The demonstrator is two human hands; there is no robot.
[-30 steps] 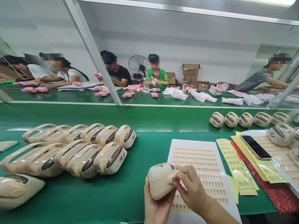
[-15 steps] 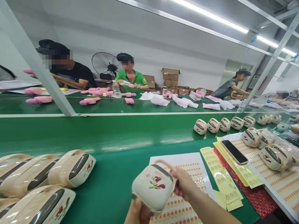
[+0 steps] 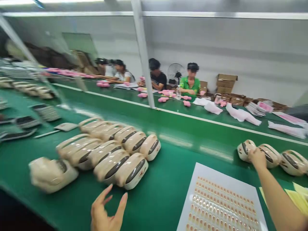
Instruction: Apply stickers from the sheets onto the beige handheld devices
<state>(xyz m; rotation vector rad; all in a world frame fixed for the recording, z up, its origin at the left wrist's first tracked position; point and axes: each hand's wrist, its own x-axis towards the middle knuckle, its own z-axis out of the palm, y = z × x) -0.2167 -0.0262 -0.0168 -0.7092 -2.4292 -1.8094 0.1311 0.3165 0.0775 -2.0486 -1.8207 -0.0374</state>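
My left hand (image 3: pixel 107 208) is raised over the green table with thumb and fingers spread, holding nothing. Just beyond its fingertips sits the nearest cream handled case (image 3: pixel 132 171) of a group of several, each with a dark grey strip. At the right, my right hand (image 3: pixel 257 158) has its fingers closed on a cream case (image 3: pixel 245 150) at the left end of a row; its fingertips are partly hidden. Between my hands lies a white sheet of small orange-and-gold stickers (image 3: pixel 223 202).
A lone cream case (image 3: pixel 51 175) stands at the left. Yellow sheets (image 3: pixel 297 199) lie at the right edge. A metal post (image 3: pixel 143 54) rises beyond the belt, where people sit with pink items (image 3: pixel 163 99) and white wrappings (image 3: pixel 243 116).
The view has swung left. The case held in both hands has left my left hand, which is now open. My right hand has moved to the row of cases at the right.
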